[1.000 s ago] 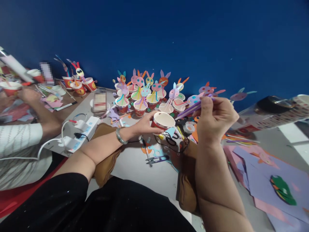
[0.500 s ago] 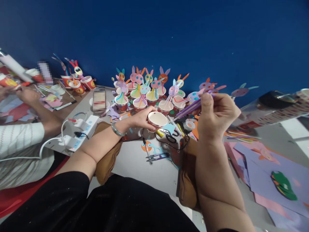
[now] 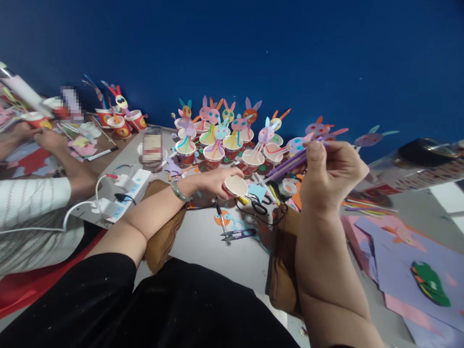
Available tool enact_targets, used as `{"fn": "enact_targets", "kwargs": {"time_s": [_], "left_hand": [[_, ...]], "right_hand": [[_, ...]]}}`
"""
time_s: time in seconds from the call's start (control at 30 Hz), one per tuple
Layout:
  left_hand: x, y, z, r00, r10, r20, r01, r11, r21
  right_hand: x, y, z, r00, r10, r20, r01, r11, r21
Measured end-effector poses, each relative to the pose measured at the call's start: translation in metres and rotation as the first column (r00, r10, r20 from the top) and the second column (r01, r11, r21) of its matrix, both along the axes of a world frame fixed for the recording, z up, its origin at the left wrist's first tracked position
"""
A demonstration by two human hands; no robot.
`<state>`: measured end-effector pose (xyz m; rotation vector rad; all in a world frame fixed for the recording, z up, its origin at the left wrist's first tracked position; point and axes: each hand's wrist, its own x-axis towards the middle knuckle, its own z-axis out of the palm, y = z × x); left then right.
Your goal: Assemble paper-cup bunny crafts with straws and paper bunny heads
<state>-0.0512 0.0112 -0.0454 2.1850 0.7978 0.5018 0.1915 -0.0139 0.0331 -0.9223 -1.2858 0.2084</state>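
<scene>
My left hand (image 3: 221, 181) is closed around a paper cup (image 3: 236, 185) with a white inside, tilted so its mouth faces me. My right hand (image 3: 328, 169), raised on the right, pinches a few thin purple strips (image 3: 288, 166) that look like straws and point down to the left. Behind the cup stand several cups (image 3: 213, 153) with paper rabbit figures rising from them. Below my left hand lie a pen (image 3: 222, 217) and thread snips (image 3: 238, 235). Black-handled scissors (image 3: 259, 207) rest just right of the held cup.
At left, a power strip (image 3: 128, 193) with white cables lies near a co-worker's hands (image 3: 50, 137). Brown cushions (image 3: 284, 261) sit under my forearms. On the right are purple foam sheets (image 3: 391, 270), a green cut-out (image 3: 430, 282) and a large clear container (image 3: 406, 164). A blue wall (image 3: 232, 48) stands behind.
The cup in my left hand has tipped more and sits slightly lower. My right hand still holds the purple strips. The whole view has shifted slightly. The co-worker's hands moved a little.
</scene>
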Motion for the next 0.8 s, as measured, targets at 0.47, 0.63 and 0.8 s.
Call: {"fn": "enact_targets", "kwargs": {"time_s": [0.47, 0.63, 0.8], "left_hand": [[0.01, -0.004, -0.001, 0.995, 0.085, 0.047, -0.083, 0.996, -0.039], [0.011, -0.016, 0.018, 0.909, 0.188, 0.371, -0.158, 0.981, -0.111], [0.025, -0.034, 0.024, 0.74, 0.238, 0.629, -0.143, 0.97, -0.198]], "right_hand": [[-0.004, -0.004, 0.001, 0.986, 0.164, 0.0, -0.162, 0.974, -0.157], [-0.012, -0.009, -0.005, 0.931, 0.364, 0.015, -0.336, 0.873, -0.353], [-0.03, -0.019, -0.01, 0.86, 0.508, 0.053, -0.437, 0.786, -0.437]]}}
